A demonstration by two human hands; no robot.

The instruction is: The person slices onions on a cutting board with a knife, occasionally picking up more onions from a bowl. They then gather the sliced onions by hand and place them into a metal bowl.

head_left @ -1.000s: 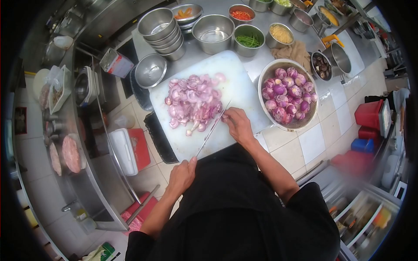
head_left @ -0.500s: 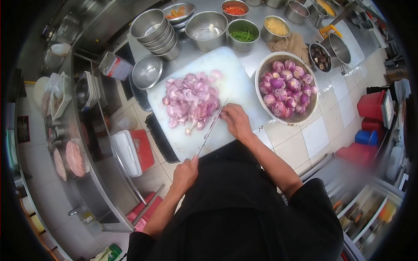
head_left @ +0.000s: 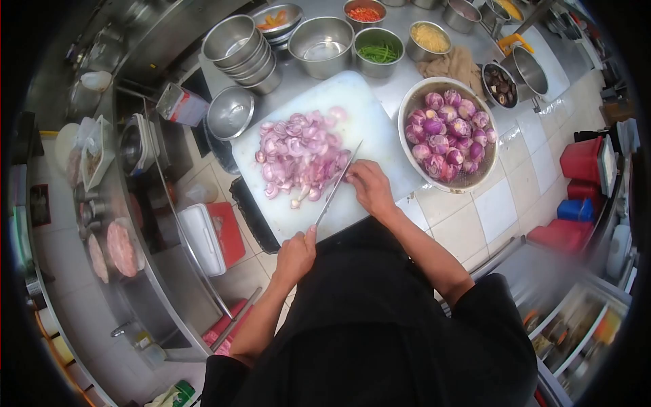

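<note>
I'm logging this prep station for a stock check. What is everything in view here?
cutting board: one, white, counter centre
sliced onions: one pile, pink-purple, on the board
colander: one, steel, right of the board
peeled onions: many, purple, in the colander
steel bowls: one stack plus several single, silver, behind the board
green beans: one bowlful, green, behind the board
knife: one, steel blade, across the board's near edge
left hand: one, grip shut on the knife handle
right hand: one, curled beside the blade at the pile's edge

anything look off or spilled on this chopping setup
Nothing is spilled. The cutting board sits askew to the counter, and the colander of peeled shallots seems to overhang the counter edge above the tiled floor.
</note>
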